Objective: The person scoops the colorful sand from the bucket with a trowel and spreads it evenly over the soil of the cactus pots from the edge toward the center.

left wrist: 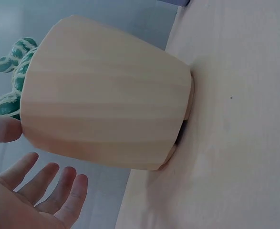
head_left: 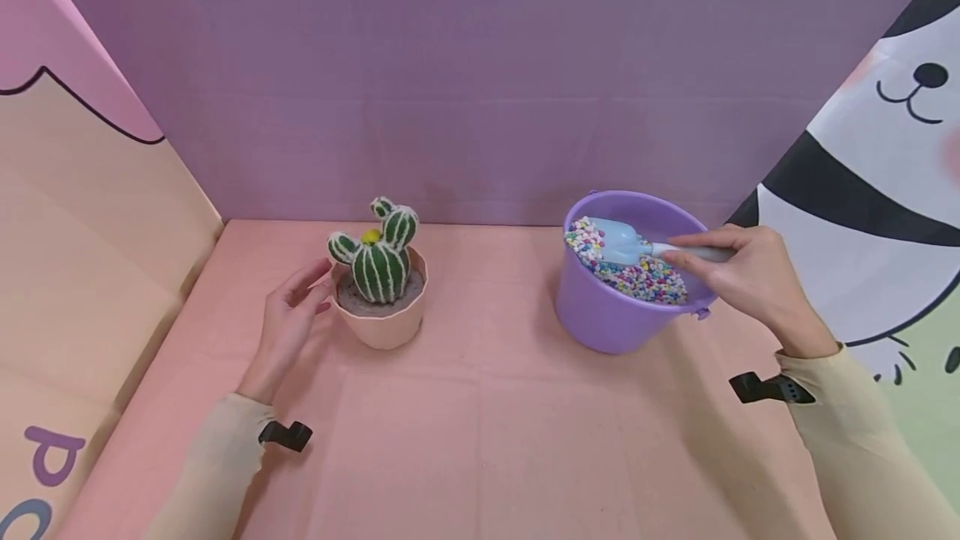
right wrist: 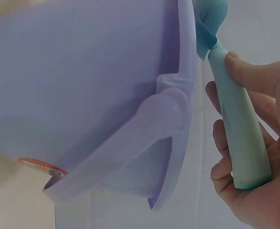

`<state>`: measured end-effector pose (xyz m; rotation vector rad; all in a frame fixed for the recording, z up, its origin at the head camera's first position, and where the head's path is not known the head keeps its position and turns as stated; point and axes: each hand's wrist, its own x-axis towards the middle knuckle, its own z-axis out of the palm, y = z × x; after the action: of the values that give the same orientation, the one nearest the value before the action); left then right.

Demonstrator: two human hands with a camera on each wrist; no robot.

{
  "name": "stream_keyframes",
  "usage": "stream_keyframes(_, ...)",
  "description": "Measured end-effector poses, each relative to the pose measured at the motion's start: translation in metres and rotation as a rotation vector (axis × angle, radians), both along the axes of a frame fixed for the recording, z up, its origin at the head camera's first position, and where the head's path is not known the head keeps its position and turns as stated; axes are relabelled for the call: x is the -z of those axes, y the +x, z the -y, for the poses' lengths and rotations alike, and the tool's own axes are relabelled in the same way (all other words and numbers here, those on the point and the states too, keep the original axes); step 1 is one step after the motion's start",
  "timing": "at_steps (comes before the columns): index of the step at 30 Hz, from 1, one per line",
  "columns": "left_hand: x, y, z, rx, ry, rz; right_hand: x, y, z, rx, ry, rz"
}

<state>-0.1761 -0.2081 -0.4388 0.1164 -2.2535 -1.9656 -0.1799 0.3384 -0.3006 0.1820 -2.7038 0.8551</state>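
Fingers (right wrist: pixel 235 71) of right hand (head_left: pixel 742 273) wrap the scoop (head_left: pixel 622 245) handle; blade sits on the pebbles (head_left: pixel 637 277) in the purple bucket (head_left: pixel 600 315), bench 3 o'clock. Left hand (head_left: pixel 288 319) is spread, thumb probably touching the cactus pot (head_left: pixel 382 319) at 9 o'clock. Dig shallow, lift level, keep the pot braced.

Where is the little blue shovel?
In the head view, the blue shovel is on the right, its blade in the purple bucket, its handle held by the right hand.
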Motion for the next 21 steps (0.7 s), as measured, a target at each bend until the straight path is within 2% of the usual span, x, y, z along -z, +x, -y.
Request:
stream_keyframes(12,0.003,-0.002,-0.004,0.021,0.005,-0.012,-0.002,-0.002,0.005,-0.001,-0.009,0.019)
stream_keyframes(21,0.004,-0.002,-0.003,0.036,0.01,-0.01,-0.002,-0.009,0.014,-0.04,-0.016,-0.029)
